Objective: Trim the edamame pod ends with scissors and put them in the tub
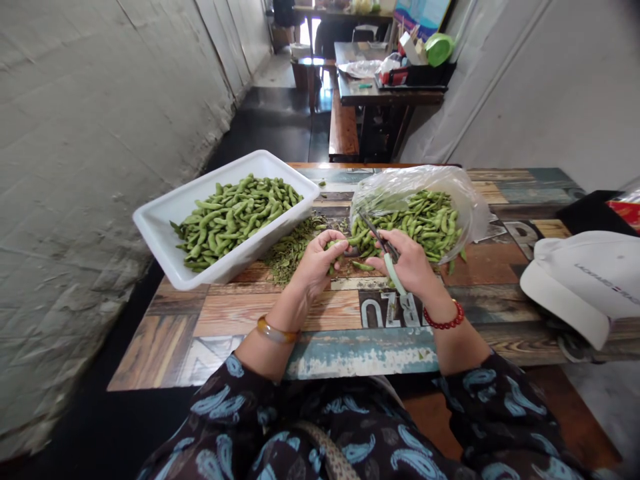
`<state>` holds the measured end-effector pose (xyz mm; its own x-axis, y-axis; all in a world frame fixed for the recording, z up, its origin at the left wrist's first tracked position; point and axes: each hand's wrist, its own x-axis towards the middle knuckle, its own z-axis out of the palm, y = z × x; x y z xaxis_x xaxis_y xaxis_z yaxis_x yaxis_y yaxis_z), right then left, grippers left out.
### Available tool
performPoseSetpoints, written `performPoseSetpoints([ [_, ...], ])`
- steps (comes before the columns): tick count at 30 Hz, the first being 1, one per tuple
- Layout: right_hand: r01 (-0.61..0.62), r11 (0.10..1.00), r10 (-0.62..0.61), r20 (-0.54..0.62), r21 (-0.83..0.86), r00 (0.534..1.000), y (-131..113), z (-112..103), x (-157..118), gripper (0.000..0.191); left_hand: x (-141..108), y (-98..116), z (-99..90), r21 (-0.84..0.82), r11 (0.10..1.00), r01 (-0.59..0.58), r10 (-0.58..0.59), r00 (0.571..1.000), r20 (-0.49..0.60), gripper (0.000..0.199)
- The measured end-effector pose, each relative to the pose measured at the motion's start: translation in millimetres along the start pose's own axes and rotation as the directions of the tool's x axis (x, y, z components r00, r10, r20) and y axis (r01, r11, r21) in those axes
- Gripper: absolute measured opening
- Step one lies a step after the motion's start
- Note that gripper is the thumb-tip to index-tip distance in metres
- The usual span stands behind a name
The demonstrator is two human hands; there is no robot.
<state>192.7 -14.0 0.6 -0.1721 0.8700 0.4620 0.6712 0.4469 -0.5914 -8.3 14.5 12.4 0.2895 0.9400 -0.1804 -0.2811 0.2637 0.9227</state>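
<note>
Green pods [235,217] fill much of a white tub [200,272] at the left of the table. My left hand [320,261] is closed on green pods in front of a heap of trimmings [290,253]. Facing it, my right hand [406,263] holds scissors [391,267] with pale green handles, the dark blades pointing up and left, near a pod by my left fingertips. Just beyond my right hand, more pods [433,220] spill from a clear plastic bag [473,193]. A few loose pods lie beside the bag.
A white cap [590,277] rests at the table's right, with a black item [590,212] behind it. Farther back stand a second table [357,57] holding a black tray and green bowl, and a wooden bench [343,127]. Walls flank both sides.
</note>
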Motion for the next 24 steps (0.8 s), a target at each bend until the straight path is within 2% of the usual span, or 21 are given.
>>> performPoseSetpoints([
  [4, 0.057, 0.998, -0.057, 0.044, 0.01, 0.997, -3, 2, -1, 0.049, -1, 4, 1.2, -0.058, 0.998, 0.035, -0.035, 0.999, -0.009, 0.039],
  [9, 0.084, 0.996, -0.085, 0.105, 0.015, 0.991, -5, 1, -3, 0.053, -2, 3, 2.7, -0.02, 0.999, -0.035, 0.034, 0.999, -0.035, 0.034],
  [17, 0.142, 0.987, -0.133, 0.127, -0.07, 0.983, -11, -5, -2, 0.05, -1, 3, 0.4, 0.004, 0.999, -0.054, 0.054, 0.997, -0.052, 0.034],
  [24, 0.172, 0.98, -0.159, 0.117, -0.103, 0.98, -12, -6, -2, 0.051, 1, 2, 0.0, -0.067, 0.996, -0.059, 0.056, 0.997, -0.05, 0.033],
])
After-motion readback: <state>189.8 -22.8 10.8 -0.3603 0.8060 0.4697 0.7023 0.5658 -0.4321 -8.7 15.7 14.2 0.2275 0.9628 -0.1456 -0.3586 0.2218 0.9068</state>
